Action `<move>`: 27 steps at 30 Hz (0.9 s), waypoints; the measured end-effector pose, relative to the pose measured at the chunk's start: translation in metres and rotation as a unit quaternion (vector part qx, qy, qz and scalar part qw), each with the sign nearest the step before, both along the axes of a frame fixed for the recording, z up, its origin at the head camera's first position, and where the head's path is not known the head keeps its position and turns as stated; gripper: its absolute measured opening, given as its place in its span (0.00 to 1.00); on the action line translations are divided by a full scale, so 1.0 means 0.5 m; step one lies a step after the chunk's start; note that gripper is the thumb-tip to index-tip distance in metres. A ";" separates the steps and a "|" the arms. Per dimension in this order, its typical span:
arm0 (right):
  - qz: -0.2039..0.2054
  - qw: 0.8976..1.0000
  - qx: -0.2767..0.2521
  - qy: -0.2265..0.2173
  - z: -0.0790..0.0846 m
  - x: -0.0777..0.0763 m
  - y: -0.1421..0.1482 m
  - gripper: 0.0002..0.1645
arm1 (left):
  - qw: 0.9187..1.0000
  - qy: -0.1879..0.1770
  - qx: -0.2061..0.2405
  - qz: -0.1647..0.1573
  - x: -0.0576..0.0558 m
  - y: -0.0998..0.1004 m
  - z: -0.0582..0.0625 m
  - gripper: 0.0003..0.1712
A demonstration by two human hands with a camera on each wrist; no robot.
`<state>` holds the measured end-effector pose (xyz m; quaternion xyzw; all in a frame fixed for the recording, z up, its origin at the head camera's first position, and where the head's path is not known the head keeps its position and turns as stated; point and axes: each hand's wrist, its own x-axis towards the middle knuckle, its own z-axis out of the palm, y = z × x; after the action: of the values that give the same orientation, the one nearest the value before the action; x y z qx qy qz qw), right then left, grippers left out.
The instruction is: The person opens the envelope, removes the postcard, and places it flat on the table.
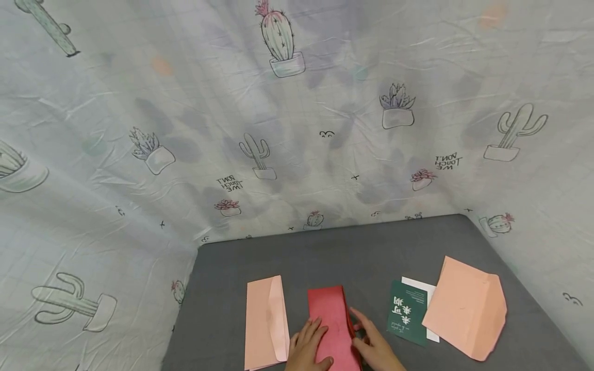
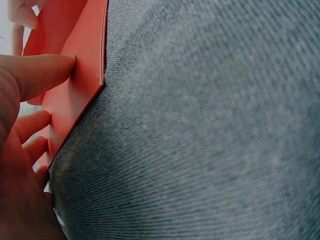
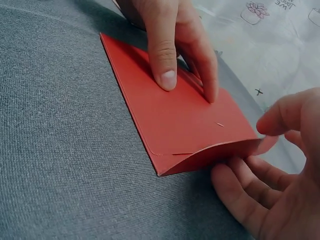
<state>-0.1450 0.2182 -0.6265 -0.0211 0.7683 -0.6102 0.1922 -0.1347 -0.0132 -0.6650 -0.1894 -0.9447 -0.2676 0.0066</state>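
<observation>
A red envelope (image 1: 329, 324) lies lengthwise on the grey tabletop in front of the person. My left hand (image 1: 307, 346) rests on its left part, fingers spread and pressing it down. In the right wrist view, the envelope's flap side bows up and leaves a gap along the edge. There my right hand (image 3: 280, 175) holds the flap (image 3: 267, 144) at its tip, with one digit above and other fingers beneath. Both hands also show in the head view, the right hand (image 1: 377, 349) at the envelope's right edge. The envelope's inside is mostly hidden.
Left of the hands lies a pink envelope (image 1: 260, 319). To the right are a dark green card (image 1: 410, 322) with white writing, a white card (image 1: 432, 336) partly under it, and a pink envelope (image 1: 457, 306) with its flap out. Cactus-print cloth (image 1: 325, 170) walls the table.
</observation>
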 end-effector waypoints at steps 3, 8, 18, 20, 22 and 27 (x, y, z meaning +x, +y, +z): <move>0.010 0.999 -0.030 -0.012 0.002 0.001 0.007 0.39 | 1.000 -0.022 0.005 0.002 0.000 -0.001 0.000 0.37; 0.013 0.998 -0.053 -0.015 0.002 0.003 0.017 0.37 | 0.998 -0.060 0.025 0.003 0.001 0.000 0.010 0.38; -0.066 0.989 0.121 0.057 -0.002 -0.003 0.013 0.33 | 0.999 -0.040 0.028 -0.006 0.006 0.001 0.010 0.37; -0.075 0.983 0.160 0.056 -0.002 -0.005 0.011 0.32 | 0.999 -0.030 0.025 -0.007 0.006 0.001 0.009 0.37; -0.079 0.977 0.189 0.056 0.000 -0.008 0.008 0.31 | 0.999 -0.025 0.026 -0.007 0.005 0.002 0.009 0.37; -0.052 0.979 0.195 0.035 0.008 -0.018 0.001 0.35 | 1.000 -0.027 0.015 -0.001 0.003 0.003 0.010 0.37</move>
<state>-0.1540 0.2185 -0.6225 0.0358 0.8789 -0.4564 0.1340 -0.1330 -0.0119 -0.6599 -0.1827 -0.9402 -0.2871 -0.0164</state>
